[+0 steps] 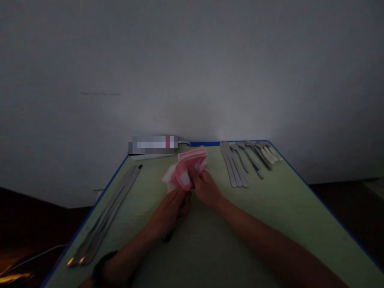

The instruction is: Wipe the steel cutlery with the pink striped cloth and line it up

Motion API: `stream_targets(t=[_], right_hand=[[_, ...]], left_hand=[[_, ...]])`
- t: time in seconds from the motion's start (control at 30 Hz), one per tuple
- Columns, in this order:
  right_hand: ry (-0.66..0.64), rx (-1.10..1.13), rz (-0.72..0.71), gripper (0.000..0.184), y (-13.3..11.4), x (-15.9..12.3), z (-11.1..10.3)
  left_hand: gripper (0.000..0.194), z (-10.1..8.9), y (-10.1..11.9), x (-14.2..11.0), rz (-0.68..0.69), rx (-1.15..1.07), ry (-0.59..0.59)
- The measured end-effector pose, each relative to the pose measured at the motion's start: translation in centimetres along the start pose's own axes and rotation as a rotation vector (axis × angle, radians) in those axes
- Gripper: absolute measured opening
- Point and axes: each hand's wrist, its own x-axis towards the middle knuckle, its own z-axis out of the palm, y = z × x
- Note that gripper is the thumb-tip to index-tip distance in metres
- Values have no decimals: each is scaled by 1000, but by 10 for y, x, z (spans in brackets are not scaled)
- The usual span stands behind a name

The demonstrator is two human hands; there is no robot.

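Note:
A pink and white cloth (189,164) is bunched over the middle of the table. My right hand (205,188) grips it from the right, thumb pressed into the folds. Just below the cloth, my left hand (171,210) is closed around a dark handle (167,237), whose end pokes out beneath the palm. Whatever the handle belongs to is hidden by the cloth and fingers. Both hands are close together, nearly touching. My left wrist wears a dark band (103,266).
Several long metal knives (111,212) lie along the table's left side. At the back right are flat table knives (232,168), spoons (241,156) and pale-handled cutlery (266,153). A blurred box-like item (153,146) with a white cable (185,143) sits at the back left, near the wall (192,72).

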Motion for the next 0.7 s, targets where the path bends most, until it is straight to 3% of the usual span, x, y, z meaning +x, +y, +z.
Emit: stream_targets(t=[0.13, 0.23, 0.33, 0.47, 0.53, 0.7], right_hand=[[239, -17, 45, 51, -3, 6, -10], [315, 46, 7, 51, -6, 15, -23], [220, 145, 18, 50, -10, 22, -31], [-36, 378, 61, 56, -27, 28, -43], [-83, 430, 58, 48, -37, 29, -53], [-222, 264, 127, 29, -36, 25, -62]], left_hand=[[39, 2, 2, -4, 34, 108, -47], [39, 3, 3, -6, 56, 170, -111], [40, 2, -1, -4, 22, 101, -114], [39, 1, -7, -1, -17, -73, -105], [38, 1, -7, -1, -20, -128, -115], [38, 3, 0, -3, 10, -62, -120]])
